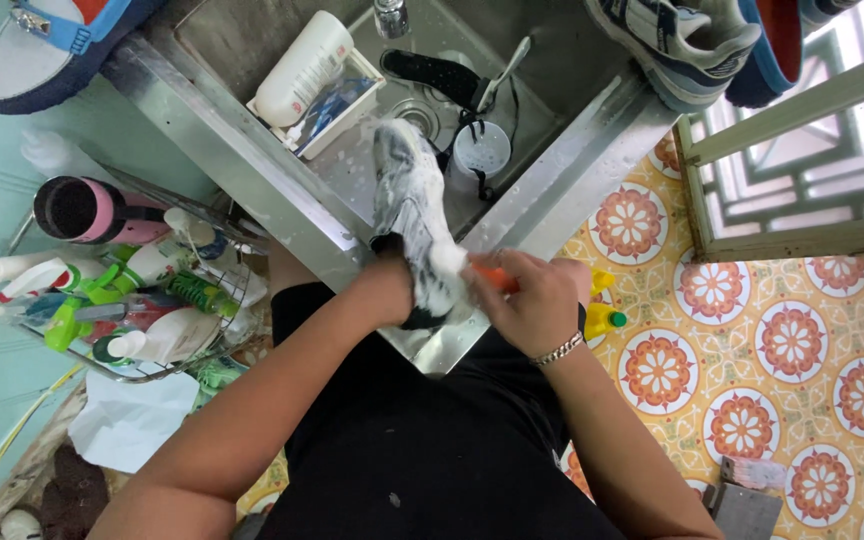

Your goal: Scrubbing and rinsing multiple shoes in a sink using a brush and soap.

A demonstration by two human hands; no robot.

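The person stands at a steel sink [252, 150] with a soapy white and grey shoe [414, 215] held over its front edge, toe pointing toward the drain. The left hand [384, 285] goes into the heel opening, so its fingers are buried inside the shoe and I cannot tell how they are curled. The right hand [530, 300] is closed around an orange brush handle [492, 278]; only a short piece of it pokes out between the fist and the shoe, and the bristle end is lost in the foam. A metal bracelet [559, 349] sits on that wrist.

In the basin lie a white bottle [302, 68] on its side in a small tray, a black insole [439, 75] with a pale brush across it, and a white cup [480, 150] with dark laces hanging about it. The tap is cut off at the top.

A blue and white shoe [47, 45] rests on the ledge at one corner, and another pair [692, 40] sits at the far corner, both partly out of frame. A wire rack [132, 365] beside the sink is crammed with spray bottles and cleaners, too jumbled to sort out. A yellow bottle with a green cap [602, 318] peeks from behind the right wrist, above the patterned floor tiles [792, 340].
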